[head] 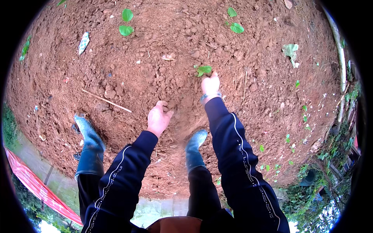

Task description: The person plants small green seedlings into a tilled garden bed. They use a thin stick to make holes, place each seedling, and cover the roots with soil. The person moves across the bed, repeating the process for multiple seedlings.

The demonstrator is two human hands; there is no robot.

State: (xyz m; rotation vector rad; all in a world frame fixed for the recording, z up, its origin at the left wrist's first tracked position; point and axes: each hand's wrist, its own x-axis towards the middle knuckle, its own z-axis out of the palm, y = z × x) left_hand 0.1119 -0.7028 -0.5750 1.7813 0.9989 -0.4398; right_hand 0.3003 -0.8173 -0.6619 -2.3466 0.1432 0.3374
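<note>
My left hand (159, 118) is low over loose reddish soil (183, 99), in front of my body. Its thumb and forefinger are bent toward crumbly clods; whether it grips any soil is unclear. Farther forward and to the right, my right hand (210, 84) reaches to a small green seedling (204, 70). Its fingers are beside or against the leaf, partly hidden by the hand, so a grip cannot be made out. A bracelet (210, 96) circles the right wrist. My rubber boots stand on the soil, the left boot (90, 139) and the right boot (196, 147).
Two larger seedlings grow ahead, a left seedling (126, 30) and a right seedling (237, 28). A thin stick (106, 100) lies left of my left hand. Small sprouts (261, 148) dot the right side. A pale pole (339, 55) borders the plot; red-and-white sheeting (38, 186) hangs behind left.
</note>
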